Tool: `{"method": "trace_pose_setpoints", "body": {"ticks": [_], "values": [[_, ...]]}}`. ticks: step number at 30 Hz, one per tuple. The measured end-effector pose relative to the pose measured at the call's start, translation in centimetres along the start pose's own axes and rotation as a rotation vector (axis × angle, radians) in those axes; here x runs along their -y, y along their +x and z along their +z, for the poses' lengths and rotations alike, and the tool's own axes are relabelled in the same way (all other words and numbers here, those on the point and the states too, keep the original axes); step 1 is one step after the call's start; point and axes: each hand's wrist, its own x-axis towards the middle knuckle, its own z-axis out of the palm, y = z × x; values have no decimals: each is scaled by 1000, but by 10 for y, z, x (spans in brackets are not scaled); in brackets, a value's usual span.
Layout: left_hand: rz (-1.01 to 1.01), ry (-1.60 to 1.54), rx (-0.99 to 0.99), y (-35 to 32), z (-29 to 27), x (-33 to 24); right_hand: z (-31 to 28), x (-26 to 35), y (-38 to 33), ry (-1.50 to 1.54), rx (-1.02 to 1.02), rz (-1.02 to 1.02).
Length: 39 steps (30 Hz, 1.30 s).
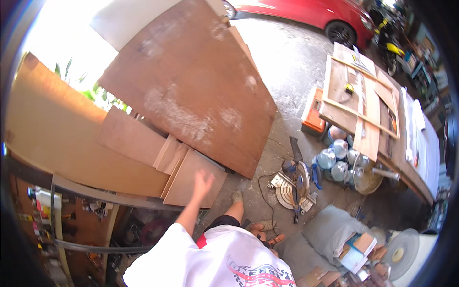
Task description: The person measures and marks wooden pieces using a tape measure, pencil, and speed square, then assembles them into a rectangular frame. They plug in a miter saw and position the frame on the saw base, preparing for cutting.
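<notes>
My left hand (203, 182) is stretched out over a square, light-brown plywood piece (190, 184). Its fingers look apart and are a little blurred, with nothing visible in them; whether they touch the wood I cannot tell. Several smaller boards (171, 154) stand stacked just behind that piece. They lean with it against a long, curved-looking tan panel (76, 131). Beyond them rises a large, reddish-brown plywood sheet (191, 81) with whitish scuffs. My right hand does not show.
A miter saw (292, 184) with a cable sits on the floor to my right. Farther right, a worktable (351, 103) carries a wooden frame (368, 117) and a yellow tape measure (349, 88). Plastic bottles (334, 155) and an orange box (313, 112) lie below. A red car (296, 12) stands behind.
</notes>
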Motion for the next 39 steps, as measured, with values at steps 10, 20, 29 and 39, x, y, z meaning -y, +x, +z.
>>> {"method": "trace_pose_setpoints", "body": {"ticks": [10, 20, 29, 39], "values": [[46, -212, -933, 290, -229, -33, -83, 198, 26, 345, -222, 139], [-138, -360, -1072, 323, -215, -38, -38, 326, 41, -3, -48, -232], [-170, -408, -1164, 330, -207, -32, -43, 417, 34, -183, -39, -297], [-2, -599, -1134, 292, -222, -51, 14, 595, 23, -396, 26, -553]]}}
